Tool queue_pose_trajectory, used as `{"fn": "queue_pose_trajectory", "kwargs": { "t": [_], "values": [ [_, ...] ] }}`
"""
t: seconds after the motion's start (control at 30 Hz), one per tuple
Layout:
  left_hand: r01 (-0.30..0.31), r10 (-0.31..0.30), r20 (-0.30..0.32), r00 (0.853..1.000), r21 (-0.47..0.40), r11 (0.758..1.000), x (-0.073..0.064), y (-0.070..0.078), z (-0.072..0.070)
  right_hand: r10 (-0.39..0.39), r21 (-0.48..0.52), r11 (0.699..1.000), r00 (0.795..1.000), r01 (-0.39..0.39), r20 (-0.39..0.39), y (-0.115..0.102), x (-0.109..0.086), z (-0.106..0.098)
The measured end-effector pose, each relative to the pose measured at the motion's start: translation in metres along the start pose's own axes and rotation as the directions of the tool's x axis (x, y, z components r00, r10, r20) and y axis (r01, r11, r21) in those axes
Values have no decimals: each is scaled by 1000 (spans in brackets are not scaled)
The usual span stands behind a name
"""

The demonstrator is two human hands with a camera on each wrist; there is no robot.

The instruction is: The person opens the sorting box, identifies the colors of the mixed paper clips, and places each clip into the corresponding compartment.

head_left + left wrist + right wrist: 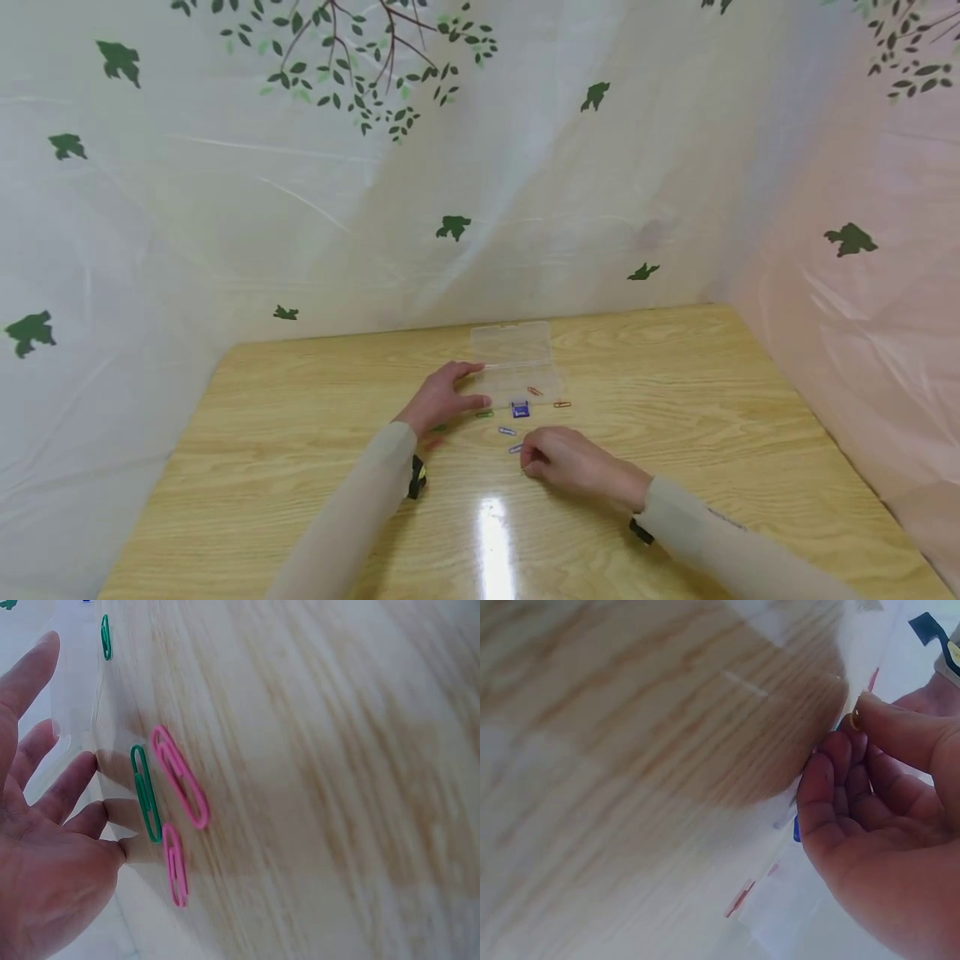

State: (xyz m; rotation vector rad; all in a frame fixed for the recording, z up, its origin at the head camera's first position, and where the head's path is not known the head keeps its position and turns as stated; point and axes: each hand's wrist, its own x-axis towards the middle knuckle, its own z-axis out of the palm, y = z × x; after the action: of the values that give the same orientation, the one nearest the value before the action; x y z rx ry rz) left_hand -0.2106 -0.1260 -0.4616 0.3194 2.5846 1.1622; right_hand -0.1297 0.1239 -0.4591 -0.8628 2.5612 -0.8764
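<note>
A clear plastic box (512, 343) lies with its lid folded back, a red paper clip (534, 391) within its outline. At its left side my left hand (446, 396) rests, fingers loosely spread and holding nothing. Below the box's front edge, my right hand (566, 462) pinches a small yellow paper clip (855, 721) between thumb and fingertip, much of it hidden. Close by the right fingers lies a blue paper clip (515, 449), with another blue clip (507, 431) just beyond. In the left wrist view, a green paper clip (146, 793) and pink clips (180, 777) lie beside the left hand.
A blue tag (521, 409) sits at the front edge of the box. Another red clip (562, 405) is to its right, and a green clip (485, 414) to its left. Behind the wooden table (660, 367) hangs a pale sheet (525, 167) printed with leaves and birds.
</note>
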Motion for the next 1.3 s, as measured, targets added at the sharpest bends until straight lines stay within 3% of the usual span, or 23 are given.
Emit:
{"fn": "queue_pose_trajectory", "kwargs": {
  "t": [0.4,0.67,0.97,1.3],
  "values": [
    [0,0,-9,1000,3,1000,1,1,1,-52,34,998,991,57,-125,3,-6,-13],
    [20,-20,-10,1000,-8,1000,0,2,3,-22,39,999,977,31,-212,2,-9,-23],
    [16,-16,-11,1000,-5,1000,0,1,3,-47,28,998,955,58,-294,5,-11,-30],
    [7,-7,1,1000,30,1000,-1,3,2,37,82,997,949,-12,-312,8,-10,-37]
  ]
}}
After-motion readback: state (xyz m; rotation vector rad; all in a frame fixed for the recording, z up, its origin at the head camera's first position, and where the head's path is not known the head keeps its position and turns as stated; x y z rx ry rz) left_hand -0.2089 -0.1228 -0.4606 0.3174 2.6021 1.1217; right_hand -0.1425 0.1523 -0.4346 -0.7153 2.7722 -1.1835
